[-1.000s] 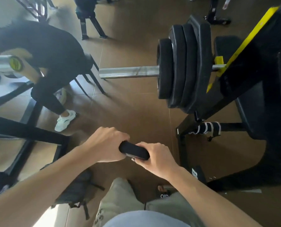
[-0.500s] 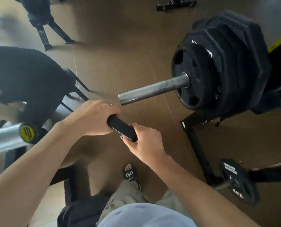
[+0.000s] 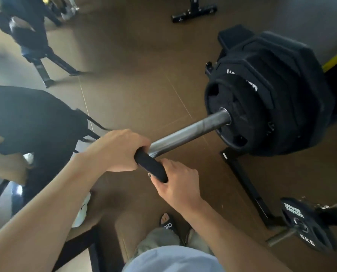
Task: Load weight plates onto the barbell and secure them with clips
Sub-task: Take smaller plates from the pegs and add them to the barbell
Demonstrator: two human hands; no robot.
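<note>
Your left hand (image 3: 117,152) and right hand (image 3: 178,185) both grip the black clip (image 3: 151,166), fingers curled round its two ends. The clip sits at the free end of the barbell sleeve (image 3: 189,132), which runs up and away to the right of your hands. Farther along it, well beyond your right hand, the black weight plates (image 3: 265,103) are stacked together. A small plate marked 5KG (image 3: 309,225) stands low to the right of your right forearm.

Black clip (image 3: 151,167) at plate-loaded barbell's (image 3: 187,132) end
</note>
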